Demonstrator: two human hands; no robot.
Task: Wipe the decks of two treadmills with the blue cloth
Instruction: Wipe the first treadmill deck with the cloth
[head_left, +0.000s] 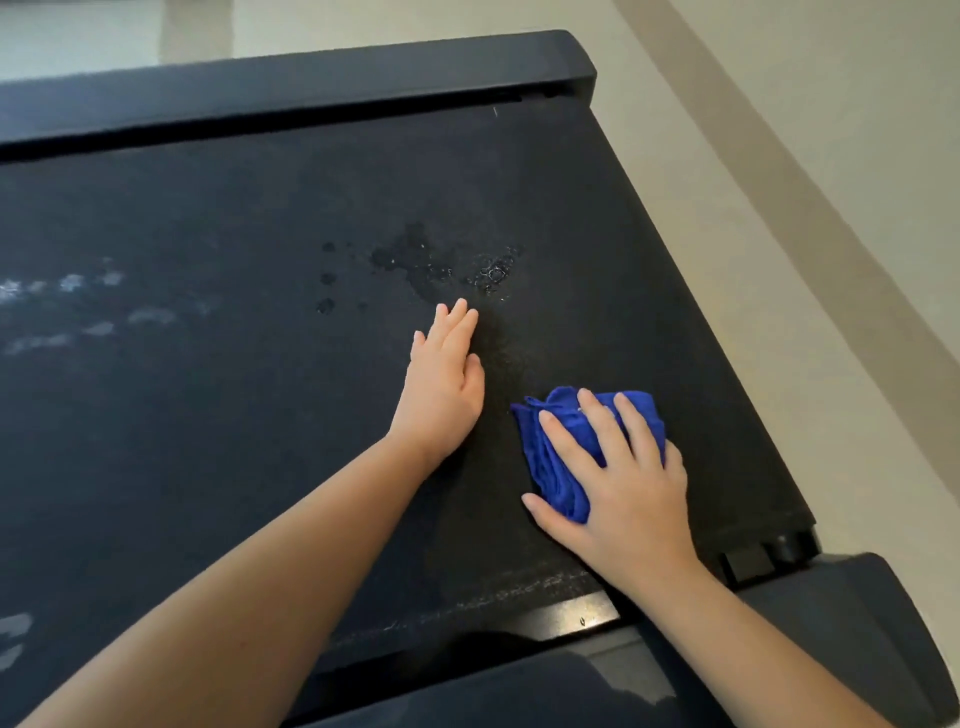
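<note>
A black treadmill deck (234, 415) fills most of the head view. My right hand (623, 483) presses a folded blue cloth (550, 457) flat onto the deck near its right end, fingers spread and straight. My left hand (447, 379) rests flat on the deck just left of the cloth, fingers straight and pointing away from me. A wet patch with droplets (441, 265) lies on the deck just beyond my left fingertips. Pale dusty smears (78, 312) mark the deck at the left.
A dark side rail (311, 78) runs along the far edge of the deck and another rail (857, 623) lies at the near right. Pale tiled floor (831, 156) surrounds the treadmill at the right and beyond.
</note>
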